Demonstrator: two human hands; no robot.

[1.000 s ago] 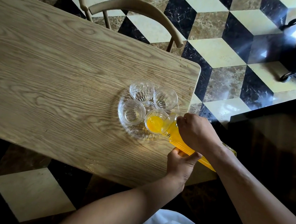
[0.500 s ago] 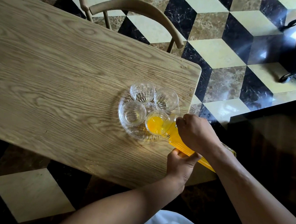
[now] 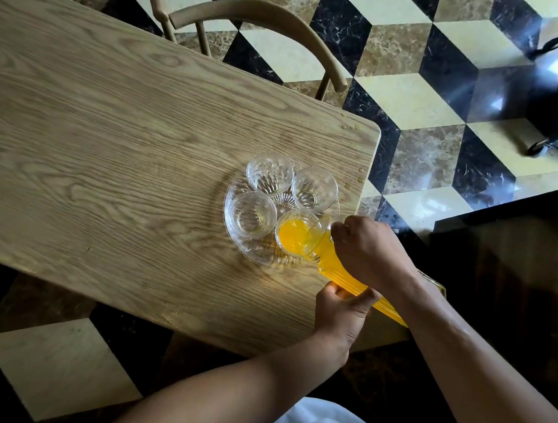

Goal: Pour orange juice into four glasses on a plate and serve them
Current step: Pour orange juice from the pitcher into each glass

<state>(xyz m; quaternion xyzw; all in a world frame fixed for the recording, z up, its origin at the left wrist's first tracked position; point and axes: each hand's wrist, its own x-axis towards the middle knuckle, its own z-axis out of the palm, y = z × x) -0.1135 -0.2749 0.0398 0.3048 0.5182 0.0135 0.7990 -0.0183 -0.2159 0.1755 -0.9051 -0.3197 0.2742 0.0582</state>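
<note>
Pouring is underway: the jug (image 3: 343, 275), held by the right hand (image 3: 368, 250) near its mouth and the left hand (image 3: 343, 309) lower down, lies along 4-to-10 o'clock, its mouth at the 5 o'clock glass (image 3: 297, 234) on the plate (image 3: 233, 237); three glasses wait empty

- Right hand (image 3: 368, 251) grips neck of tilted jug (image 3: 340, 273), mouth over near-right glass (image 3: 297, 232).
- Left hand (image 3: 343, 309) holds jug from beneath.
- That glass holds orange juice; three other glasses (image 3: 269, 174) (image 3: 314, 187) (image 3: 251, 213) clear.
- All four on glass plate (image 3: 259, 255), wooden table (image 3: 105, 145).
- Chair (image 3: 266, 24) beyond; chequered floor (image 3: 410, 97).
</note>
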